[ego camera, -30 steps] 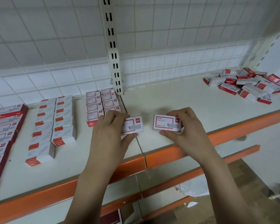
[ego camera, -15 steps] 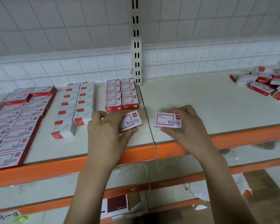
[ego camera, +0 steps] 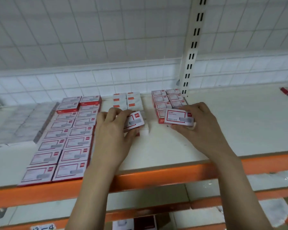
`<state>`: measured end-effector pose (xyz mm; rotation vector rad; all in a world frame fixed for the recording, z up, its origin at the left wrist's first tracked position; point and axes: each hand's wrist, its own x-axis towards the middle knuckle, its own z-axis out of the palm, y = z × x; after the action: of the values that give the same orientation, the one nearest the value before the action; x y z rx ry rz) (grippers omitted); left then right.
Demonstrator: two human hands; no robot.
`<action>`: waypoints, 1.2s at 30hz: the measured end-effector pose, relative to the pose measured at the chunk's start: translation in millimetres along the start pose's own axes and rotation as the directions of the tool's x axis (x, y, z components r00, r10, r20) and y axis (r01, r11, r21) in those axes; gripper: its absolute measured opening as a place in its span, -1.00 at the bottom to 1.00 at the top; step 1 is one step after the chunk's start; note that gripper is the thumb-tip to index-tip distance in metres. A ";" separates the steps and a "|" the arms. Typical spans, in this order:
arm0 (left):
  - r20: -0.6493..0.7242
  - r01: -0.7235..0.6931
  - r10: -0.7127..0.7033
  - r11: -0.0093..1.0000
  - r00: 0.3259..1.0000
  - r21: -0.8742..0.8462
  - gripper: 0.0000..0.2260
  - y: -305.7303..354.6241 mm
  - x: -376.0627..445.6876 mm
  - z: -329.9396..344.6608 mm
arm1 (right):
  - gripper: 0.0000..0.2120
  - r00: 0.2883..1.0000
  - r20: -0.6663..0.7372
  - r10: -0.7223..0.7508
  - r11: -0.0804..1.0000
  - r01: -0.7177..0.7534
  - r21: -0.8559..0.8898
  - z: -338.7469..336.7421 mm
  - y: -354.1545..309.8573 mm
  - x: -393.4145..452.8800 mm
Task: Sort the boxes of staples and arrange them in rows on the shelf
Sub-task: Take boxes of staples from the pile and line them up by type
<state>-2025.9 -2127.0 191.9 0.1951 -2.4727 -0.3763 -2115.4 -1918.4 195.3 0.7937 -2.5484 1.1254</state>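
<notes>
Staple boxes in both hands over the shelf

Left hand (ego camera: 113, 135) grips a white, red-bordered staple box (ego camera: 134, 121) with a red "deli" logo at its corner, held tilted above the shelf (ego camera: 173, 146) near the middle rows (ego camera: 128, 102). Right hand (ego camera: 201, 128) pinches a second box (ego camera: 179, 117) — same red logo, smaller print unreadable — just before the small red-fronted rows (ego camera: 166, 100) by the slotted upright (ego camera: 192, 47). Larger boxes (ego camera: 65, 140) line the left side down to the orange front edge (ego camera: 156, 177).

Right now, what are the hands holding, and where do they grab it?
Each holds one staple box. The left hand pinches the left box by its left end; the right hand grips the right box by its right end.
</notes>
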 end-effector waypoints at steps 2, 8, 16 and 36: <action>0.015 -0.001 0.001 1.000 1.000 0.014 -0.59 -32.5 -0.4 -13.8 | -0.57 1.000 -0.010 -0.013 1.000 0.013 0.020 21.9 -27.1 7.4; 0.080 0.014 -0.018 0.999 0.997 0.052 -0.58 -118.6 -4.5 -50.3 | -0.53 0.996 0.078 -0.047 0.998 0.044 0.039 90.5 -101.6 22.9; 0.099 0.049 -0.049 0.999 0.994 0.002 -0.57 -178.1 3.4 -66.3 | -0.53 0.982 0.187 -0.028 1.000 0.028 0.002 143.5 -142.1 32.7; 0.316 -0.040 -0.062 0.952 0.947 0.305 -0.64 -210.1 30.5 -44.8 | -0.54 0.939 0.343 0.014 0.972 0.068 -0.226 185.1 -156.5 68.5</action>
<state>-2012.7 -2343.1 177.6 0.2966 -2.8490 -0.0201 -2083.3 -2168.2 194.7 1.0343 -2.8700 0.7045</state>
